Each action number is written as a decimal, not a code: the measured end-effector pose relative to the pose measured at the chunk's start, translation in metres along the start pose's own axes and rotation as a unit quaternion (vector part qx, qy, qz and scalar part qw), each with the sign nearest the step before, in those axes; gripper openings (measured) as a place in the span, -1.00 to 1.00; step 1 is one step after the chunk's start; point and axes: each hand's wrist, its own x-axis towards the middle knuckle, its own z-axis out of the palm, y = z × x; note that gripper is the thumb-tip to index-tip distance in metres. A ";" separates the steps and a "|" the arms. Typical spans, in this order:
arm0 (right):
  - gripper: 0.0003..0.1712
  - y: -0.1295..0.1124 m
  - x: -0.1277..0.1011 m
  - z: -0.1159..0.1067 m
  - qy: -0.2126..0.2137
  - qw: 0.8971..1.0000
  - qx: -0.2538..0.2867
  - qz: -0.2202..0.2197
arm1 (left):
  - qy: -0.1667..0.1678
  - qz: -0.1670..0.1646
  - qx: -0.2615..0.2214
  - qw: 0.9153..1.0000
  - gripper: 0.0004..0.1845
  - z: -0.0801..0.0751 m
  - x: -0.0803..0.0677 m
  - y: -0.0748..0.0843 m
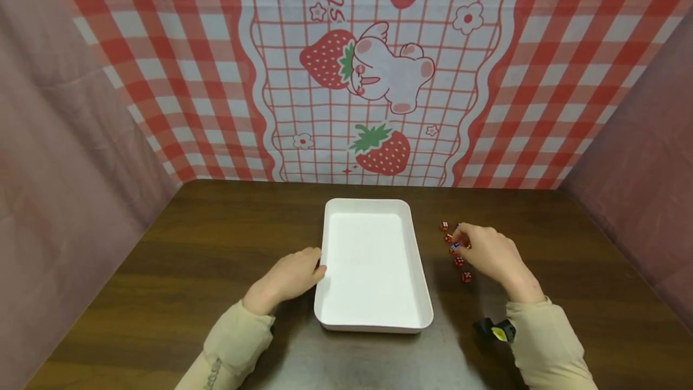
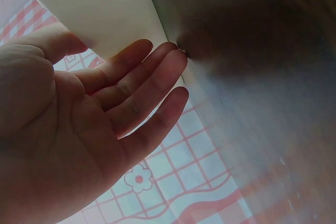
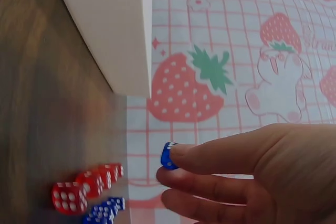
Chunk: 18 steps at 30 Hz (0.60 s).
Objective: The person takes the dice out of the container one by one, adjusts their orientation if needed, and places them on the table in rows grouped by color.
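Note:
A shallow white tray (image 1: 373,325) rests on the dark wooden table. My left hand (image 1: 289,274) holds its left side, thumb over the rim and fingers against the outer wall; in the left wrist view the left hand (image 2: 100,114) has its fingertips low on that wall. To the tray's right, my right hand (image 1: 491,254) pinches a blue die (image 3: 168,156) between thumb and forefinger, above the table. Below it in the right wrist view are several red dice (image 3: 69,198) in a row, with blue dice (image 3: 105,211) alongside. Part of the dice group is hidden behind my right hand in the head view.
Bare wood of the table (image 1: 227,239) extends left of the tray. Behind stands a red-and-white checked cloth (image 1: 211,77) with strawberries, and pink curtains (image 1: 81,137) hang at both sides. A black strap with a yellow-green patch (image 1: 498,331) sits by the right sleeve.

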 end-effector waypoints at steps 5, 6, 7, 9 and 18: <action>-0.84 0.010 -0.003 -0.003 -0.028 0.999 -0.004 0.014 | -0.004 -0.004 -0.001 1.000 -0.81 0.000 0.000 0.000; -0.85 0.012 -0.004 -0.003 -0.031 0.999 -0.006 0.015 | -0.004 -0.004 -0.002 1.000 -0.81 0.000 0.000 0.000; -0.86 0.013 -0.004 -0.004 -0.034 0.999 -0.010 0.016 | -0.003 -0.004 -0.003 1.000 -0.81 0.000 0.000 0.000; -0.87 0.016 -0.005 -0.005 -0.043 0.999 -0.013 0.017 | -0.003 -0.004 -0.003 1.000 -0.81 0.000 0.001 0.000; -0.87 0.034 -0.011 -0.003 -0.102 0.994 -0.018 0.036 | -0.001 -0.005 -0.001 1.000 -0.82 0.001 0.000 0.000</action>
